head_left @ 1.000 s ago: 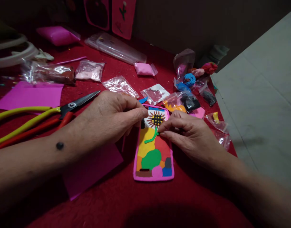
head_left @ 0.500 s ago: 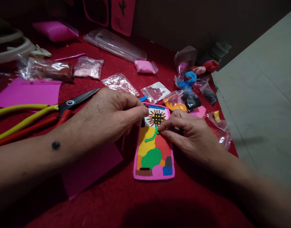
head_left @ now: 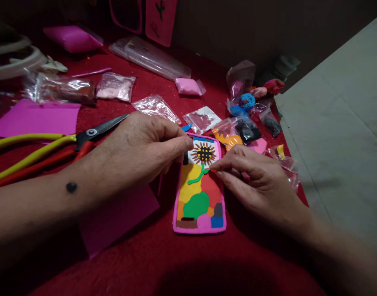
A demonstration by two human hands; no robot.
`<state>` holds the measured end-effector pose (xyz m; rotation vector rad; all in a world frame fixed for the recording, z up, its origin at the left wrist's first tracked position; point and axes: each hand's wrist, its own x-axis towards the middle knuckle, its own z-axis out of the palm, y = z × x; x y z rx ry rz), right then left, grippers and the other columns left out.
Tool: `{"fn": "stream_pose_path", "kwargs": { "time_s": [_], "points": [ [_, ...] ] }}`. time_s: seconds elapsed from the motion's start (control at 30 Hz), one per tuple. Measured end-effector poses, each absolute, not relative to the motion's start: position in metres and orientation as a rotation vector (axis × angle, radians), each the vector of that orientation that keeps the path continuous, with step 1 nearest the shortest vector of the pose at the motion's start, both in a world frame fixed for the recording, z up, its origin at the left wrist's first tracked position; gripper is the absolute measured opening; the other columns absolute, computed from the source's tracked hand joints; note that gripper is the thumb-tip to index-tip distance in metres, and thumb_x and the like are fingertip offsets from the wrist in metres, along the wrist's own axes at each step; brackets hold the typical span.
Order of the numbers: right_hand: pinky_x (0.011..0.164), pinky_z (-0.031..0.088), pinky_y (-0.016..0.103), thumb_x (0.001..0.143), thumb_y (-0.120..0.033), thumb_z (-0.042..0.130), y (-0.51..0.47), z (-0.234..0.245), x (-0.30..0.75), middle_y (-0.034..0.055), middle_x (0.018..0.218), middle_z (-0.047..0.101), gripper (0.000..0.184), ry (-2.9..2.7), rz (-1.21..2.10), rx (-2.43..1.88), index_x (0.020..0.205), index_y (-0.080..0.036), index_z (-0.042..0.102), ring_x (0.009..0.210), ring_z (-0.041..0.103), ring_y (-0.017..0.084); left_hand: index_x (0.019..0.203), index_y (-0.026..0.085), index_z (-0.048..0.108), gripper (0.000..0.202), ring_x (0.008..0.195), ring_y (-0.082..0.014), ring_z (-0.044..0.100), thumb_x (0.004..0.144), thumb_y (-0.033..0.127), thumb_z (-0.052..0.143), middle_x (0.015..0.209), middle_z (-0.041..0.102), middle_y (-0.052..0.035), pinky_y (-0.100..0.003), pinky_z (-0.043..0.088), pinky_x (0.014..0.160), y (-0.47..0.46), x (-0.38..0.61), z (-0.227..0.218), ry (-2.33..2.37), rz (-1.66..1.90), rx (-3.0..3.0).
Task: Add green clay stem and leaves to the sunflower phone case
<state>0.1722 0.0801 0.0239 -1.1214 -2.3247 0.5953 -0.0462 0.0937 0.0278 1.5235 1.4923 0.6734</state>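
Panel (head_left: 201, 188) lies partly hidden behind left hand (head_left: 154, 144) — whether that or right hand (head_left: 256, 174) clamps anything, I cannot tell.

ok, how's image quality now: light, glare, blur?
Head view: dim, floor brighter than the dark background; head view: glare on the clear plastic bag and bag of brown clay; head view: dark shadow on the red cloth, bottom centre; head view: right forearm blurs toward the edge, sunflower panel fairly sharp.
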Motion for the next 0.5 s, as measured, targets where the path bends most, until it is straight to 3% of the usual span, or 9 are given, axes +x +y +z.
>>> {"fn": "stream_pose_path", "kwargs": {
  "time_s": [0.17, 0.5],
  "points": [
    [0.062, 0.051, 0.03, 0.094, -0.009, 0.06, 0.0753, 0.0202, 0.1731, 0.0048, 0.082, 0.062, 0.02, -2.398, 0.564, -1.067, 0.1, -0.02, 0.076, 0.075, 0.061, 0.017, 0.055, 0.02, 0.062, 0.03, 0.041, -0.0109, 0.046, 0.081, 0.035, 0.058, 0.046, 0.055, -0.0005, -0.02, 0.03, 0.036, 0.0942, -0.0454, 0.0282, 1.517, 0.654, 1.54],
    [0.059, 0.05, 0.03, 0.095, -0.012, 0.059, 0.0719, 0.0177, 0.1726, 0.0065, 0.082, 0.061, 0.019, -2.468, 0.506, -1.056, 0.102, -0.017, 0.076, 0.073, 0.058, 0.017, 0.053, 0.02, 0.062, 0.029, 0.038, -0.0101, 0.046, 0.08, 0.032, 0.059, 0.044, 0.054, 0.0005, -0.019, 0.03, 0.034, 0.094, -0.0464, 0.028, 1.508, 0.691, 1.532]
  ]
}}
